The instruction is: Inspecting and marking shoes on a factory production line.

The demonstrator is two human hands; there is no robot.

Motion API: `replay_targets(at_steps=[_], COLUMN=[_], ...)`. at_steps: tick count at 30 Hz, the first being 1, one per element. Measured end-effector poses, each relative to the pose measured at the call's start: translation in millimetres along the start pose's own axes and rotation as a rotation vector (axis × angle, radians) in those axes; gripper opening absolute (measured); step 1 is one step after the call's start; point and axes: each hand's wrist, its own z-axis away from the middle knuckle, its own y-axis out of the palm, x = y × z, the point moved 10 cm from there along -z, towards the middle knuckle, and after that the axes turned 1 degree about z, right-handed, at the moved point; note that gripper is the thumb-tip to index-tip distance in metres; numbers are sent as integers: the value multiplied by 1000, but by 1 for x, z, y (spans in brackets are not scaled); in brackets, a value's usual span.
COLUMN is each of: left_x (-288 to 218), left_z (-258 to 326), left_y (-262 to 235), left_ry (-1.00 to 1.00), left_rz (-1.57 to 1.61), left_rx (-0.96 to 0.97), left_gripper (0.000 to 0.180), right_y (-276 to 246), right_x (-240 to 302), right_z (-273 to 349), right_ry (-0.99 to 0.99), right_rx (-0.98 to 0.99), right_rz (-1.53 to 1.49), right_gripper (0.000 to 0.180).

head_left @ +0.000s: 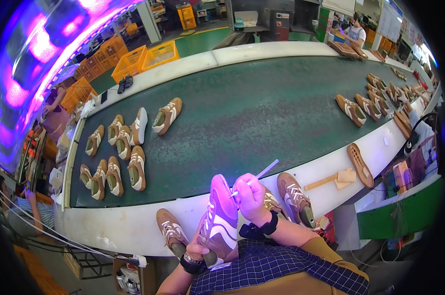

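My left hand (197, 250) grips a brown and white sneaker (221, 211) near its heel, holding it toe up in front of me. Purple light falls on the toe and side. In my right hand (252, 199) is a thin white pen-like stick (267, 168), its tip at the edge of the sneaker's forefoot. Whether it is a pen or a brush I cannot tell. A brown sneaker (172, 228) stands left of the held one on the white ledge. To the right stands another sneaker (296, 199), with one more (273, 204) partly hidden behind my right hand.
Beyond the white ledge (119, 231) runs a green conveyor belt (222, 113). Several sneakers (136, 167) stand on its left, more (352, 110) at the far right. On the ledge lie a tan sole (359, 164) and a flat wooden strip (321, 183). Co-workers are at both sides.
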Motion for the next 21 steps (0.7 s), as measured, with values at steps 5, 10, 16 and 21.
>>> replay_targets(at_steps=[5,10,16,21], left_x=[2,2,1,2], left_z=[2,1,0,1], left_y=[-5,-4,-4,-5], left_ry=[-20,-17,-5,-8], left_rz=[-45,-44,-66,-57], left_rx=[-30,-24,-24,-55], left_gripper=[107,107,107,106], right_y=[-2,-1,0,-3], right_x=[-1,1,1,-5], right_z=[0,-1,-3,-2], right_ry=[21,11,29,78], right_rx=[-9,0,-9,-25], right_rz=[-14,-42,-49,-75], right_gripper=[19,19,18,15])
